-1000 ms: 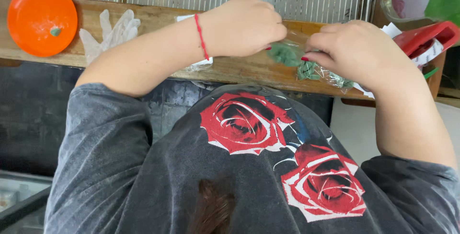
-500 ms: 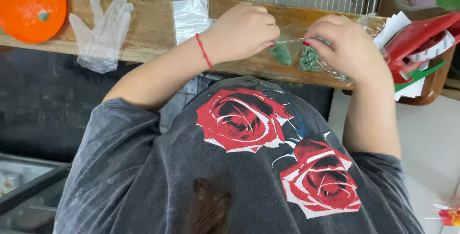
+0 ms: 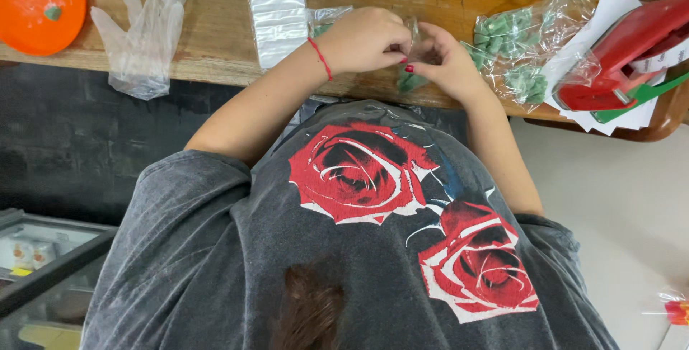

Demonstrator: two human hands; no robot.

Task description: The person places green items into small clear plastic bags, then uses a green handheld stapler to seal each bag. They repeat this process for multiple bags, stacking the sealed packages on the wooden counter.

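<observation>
My left hand (image 3: 366,38), with a red string around the wrist, and my right hand (image 3: 448,59) meet fingertip to fingertip over the wooden counter (image 3: 215,56). Together they pinch a small clear bag of green pieces (image 3: 409,79) that hangs at the counter's near edge. The bag's top is hidden by my fingers. A flat stack of empty clear bags (image 3: 276,16) lies just left of my left hand. Larger clear bags of green pieces (image 3: 513,52) lie just right of my right hand.
A clear disposable glove (image 3: 143,31) lies on the counter to the left, beside an orange plate (image 3: 32,2) holding one small green piece. A red stapler-like tool (image 3: 624,56) rests on white papers at the right end. Wire mesh runs behind the counter.
My hands, first apart over loose green pieces, have come together on the small bag. The view has shifted, so the glove and plate sit further left.
</observation>
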